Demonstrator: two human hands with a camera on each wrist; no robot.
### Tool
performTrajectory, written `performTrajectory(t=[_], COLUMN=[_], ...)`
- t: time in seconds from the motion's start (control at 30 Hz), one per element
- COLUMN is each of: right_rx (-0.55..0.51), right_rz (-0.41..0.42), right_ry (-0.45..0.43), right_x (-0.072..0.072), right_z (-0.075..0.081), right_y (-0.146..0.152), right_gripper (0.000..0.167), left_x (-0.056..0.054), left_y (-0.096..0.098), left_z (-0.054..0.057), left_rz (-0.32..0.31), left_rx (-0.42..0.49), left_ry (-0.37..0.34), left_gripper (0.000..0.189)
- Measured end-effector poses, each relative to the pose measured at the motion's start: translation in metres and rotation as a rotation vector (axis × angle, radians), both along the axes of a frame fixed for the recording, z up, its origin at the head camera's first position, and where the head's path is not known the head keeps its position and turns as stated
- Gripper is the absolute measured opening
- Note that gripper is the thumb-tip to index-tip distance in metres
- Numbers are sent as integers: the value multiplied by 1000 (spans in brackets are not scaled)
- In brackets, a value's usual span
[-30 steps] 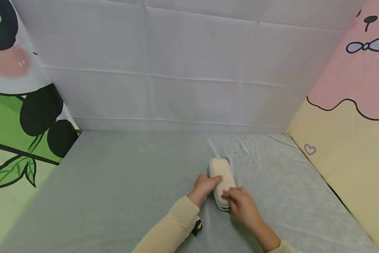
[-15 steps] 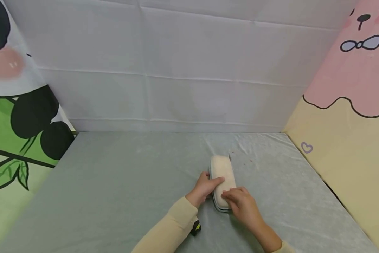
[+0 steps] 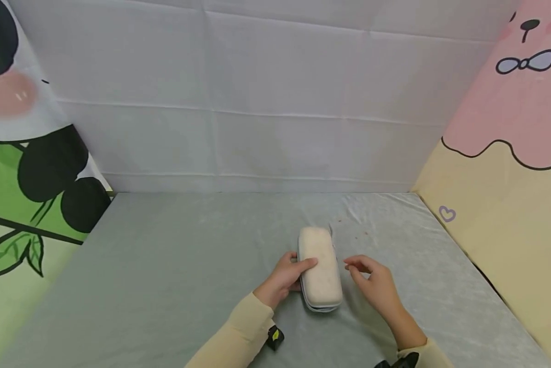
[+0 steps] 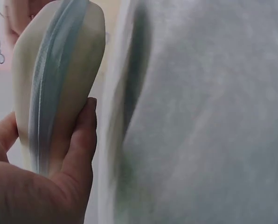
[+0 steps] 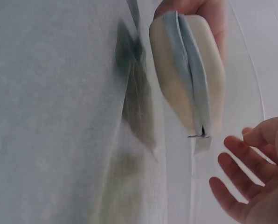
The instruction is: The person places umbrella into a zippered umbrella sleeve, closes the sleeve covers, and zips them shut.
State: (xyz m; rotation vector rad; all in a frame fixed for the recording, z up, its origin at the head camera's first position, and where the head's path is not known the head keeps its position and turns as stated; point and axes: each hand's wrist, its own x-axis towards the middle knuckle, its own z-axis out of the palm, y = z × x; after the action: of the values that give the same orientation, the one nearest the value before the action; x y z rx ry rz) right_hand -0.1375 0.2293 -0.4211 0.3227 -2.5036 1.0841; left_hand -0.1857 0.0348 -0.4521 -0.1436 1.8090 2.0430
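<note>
A cream, oblong zippered case with a pale blue zipper band is in the head view, right of centre. My left hand grips its left side, thumb across the top and fingers beneath. In the left wrist view the thumb and fingers hold the case from both sides. To the right of the case, apart from it, is my right hand, its fingers loosely bent around nothing. The right wrist view shows the zipper pull at one end of the band, near the fingertips of that hand.
A grey cloth covers the table. Behind it hangs a creased white sheet. Printed panels stand on both sides, a panda panel at left and a pink and yellow panel at right.
My right hand has come off the case and moved to the right, its fingers now apart from it. The left hand has shifted slightly left with the case.
</note>
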Motion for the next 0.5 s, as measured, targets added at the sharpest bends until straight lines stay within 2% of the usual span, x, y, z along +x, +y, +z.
performTrajectory(t=[0.13, 0.27, 0.37, 0.5], right_rx=[23, 69, 87, 126], right_rz=[-25, 6, 27, 6], right_ry=[-69, -131, -131, -102], right_x=[-8, -15, -17, -18], right_z=[-2, -6, -8, -7], right_y=[0, -4, -8, -15], right_gripper=[18, 20, 17, 12], left_x=[-1, 0, 0, 1], left_y=[-5, -9, -11, -16], left_z=[4, 6, 8, 10], left_rz=[-27, -54, -77, -99], left_rx=[10, 10, 21, 30], left_ry=[-2, 7, 20, 35], left_gripper=[66, 68, 65, 60])
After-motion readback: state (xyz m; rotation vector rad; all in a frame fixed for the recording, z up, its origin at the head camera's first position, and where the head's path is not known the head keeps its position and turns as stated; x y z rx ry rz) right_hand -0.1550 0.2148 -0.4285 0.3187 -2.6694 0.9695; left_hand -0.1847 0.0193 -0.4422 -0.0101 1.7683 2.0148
